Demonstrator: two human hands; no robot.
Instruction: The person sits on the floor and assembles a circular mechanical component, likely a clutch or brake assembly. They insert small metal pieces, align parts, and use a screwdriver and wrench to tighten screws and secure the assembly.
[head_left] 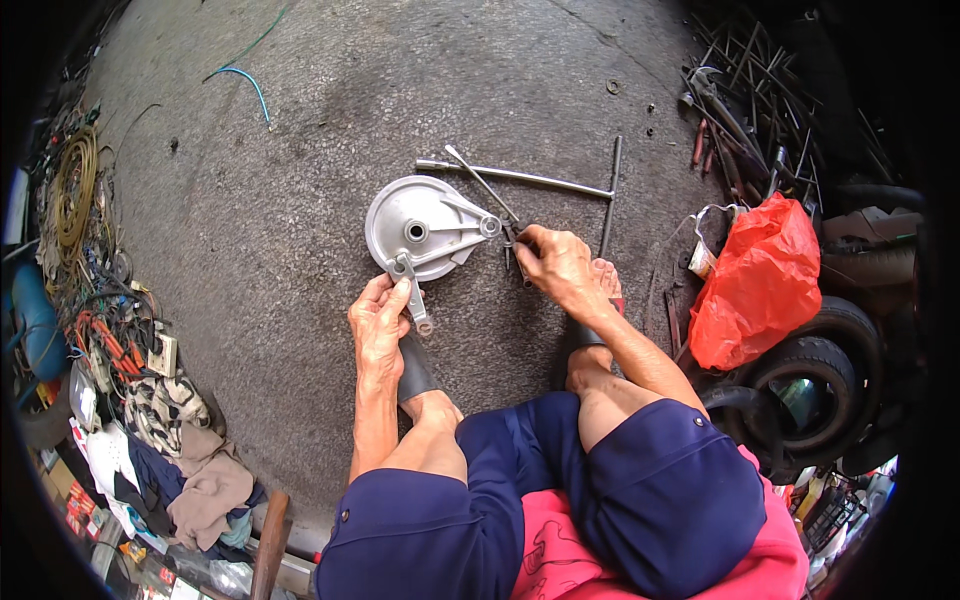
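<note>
Apparently you're at the lever stage: your left hand (378,325) pinches the lever (418,309) at the near edge of the drum cover (392,218), ahead of you over the ground (290,250). Your right hand (560,264) curls beside the cover, its grip unclear. Next likely calls for holding the lever steady.

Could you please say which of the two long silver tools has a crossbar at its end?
The silver metal T-handled wrench; the thinner silver metal rod crossing it has none visible.

Brake plate (425,214) between wire coil (68,205) and bag (752,285)
</note>
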